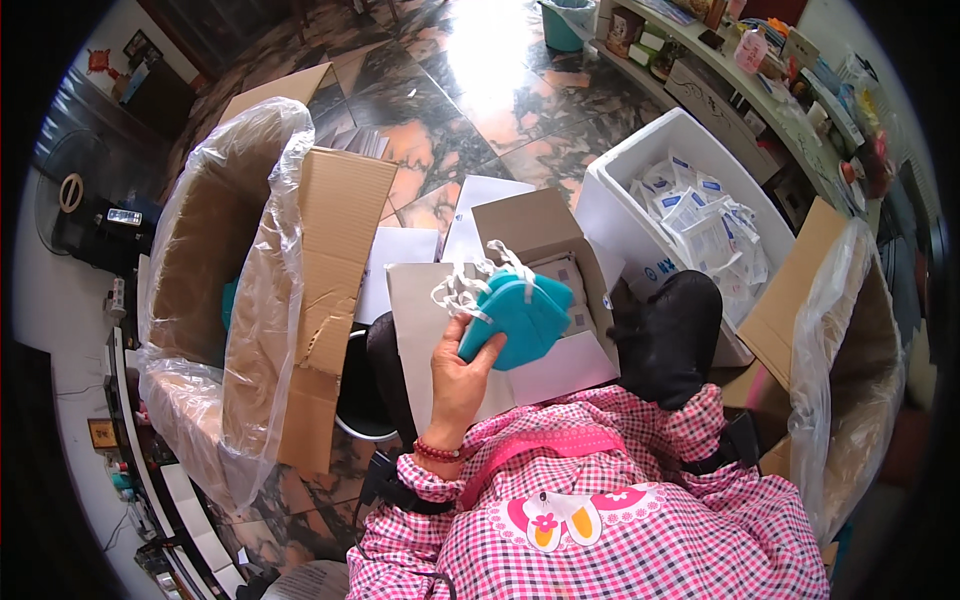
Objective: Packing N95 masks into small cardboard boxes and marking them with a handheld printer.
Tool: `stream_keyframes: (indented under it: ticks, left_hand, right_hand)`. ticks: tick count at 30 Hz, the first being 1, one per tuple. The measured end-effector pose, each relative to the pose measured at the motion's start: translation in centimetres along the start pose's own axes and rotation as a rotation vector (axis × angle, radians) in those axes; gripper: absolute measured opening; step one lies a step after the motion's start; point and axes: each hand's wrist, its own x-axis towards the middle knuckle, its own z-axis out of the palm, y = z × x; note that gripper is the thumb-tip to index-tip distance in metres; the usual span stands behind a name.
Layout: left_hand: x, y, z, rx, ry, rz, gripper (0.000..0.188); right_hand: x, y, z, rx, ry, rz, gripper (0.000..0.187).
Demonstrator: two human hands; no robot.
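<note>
Polished marble-patterned floor, dark with pale veining, sunlit glare at twelve o'clock; cartons ringed about a seated person in a pink checked smock [640, 500].

Item 1, nearest: left hand [462, 375], fingers and thumb closed about the lower edge of a stack of teal folded face masks [520, 315], white ear loops [468, 285] trailing loose at ten o'clock of the stack. Stack is held over the lap, above item 2. Right hand: not seen; its state cannot be told.

Handling note, a judgement: the pile looks fanned, so squaring its edges and gathering the loops before setting it down would likely keep them from snagging; a pinch lower on the folds may let masks slip.

Item 2: small open cardboard box [520, 225] on the lap, flaps spread, pale packets inside at its right wall; white sheets [400, 250] lie beneath at eleven o'clock.

Item 3, nine o'clock: large corrugated carton [330, 240] lined with a clear plastic bag [270, 190], something teal low inside.

Item 4, three o'clock: second lined carton [850, 340], contents hidden.

Item 5, one o'clock: white bin [640, 160] heaped with small white-and-blue sachets [700, 215].

Item 6, farthest, one to two o'clock: long shelf [760, 90] of assorted bottles and small boxes; teal bucket [565, 25] at twelve.
</note>
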Motion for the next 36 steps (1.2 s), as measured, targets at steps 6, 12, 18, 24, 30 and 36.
stream_keyframes:
  ticks: [6,12,18,24,30,36]
  left_hand:
    - [-0.6,-0.7,1.2,0.18,-0.168,0.022,0.025]
    - [-1.3,0.9,2.0,0.345,-0.229,0.04,0.031]
    - [-1.5,-0.2,2.9,0.205,-0.138,0.188,0.036]
    - [0.7,2.9,0.2,0.476,-0.366,0.351,0.027]
    - [1.1,3.3,0.5,0.646,-0.55,0.463,0.02]
    - [0.9,4.3,1.0,1.149,-0.625,0.846,0.011]
  right_hand:
    - [3.7,-5.5,-5.2,0.266,0.316,-0.183,0.044]
    - [4.9,-4.3,-1.0,0.537,-0.083,-0.113,0.057]
    - [4.6,-4.6,0.4,0.935,-0.296,0.031,0.046]
    - [4.5,-3.4,-0.7,0.867,-0.398,0.059,0.04]
    - [4.1,-4.2,-1.0,0.954,-0.423,0.154,0.033]
    - [3.5,-2.6,1.7,0.93,-0.308,-0.078,0.024]
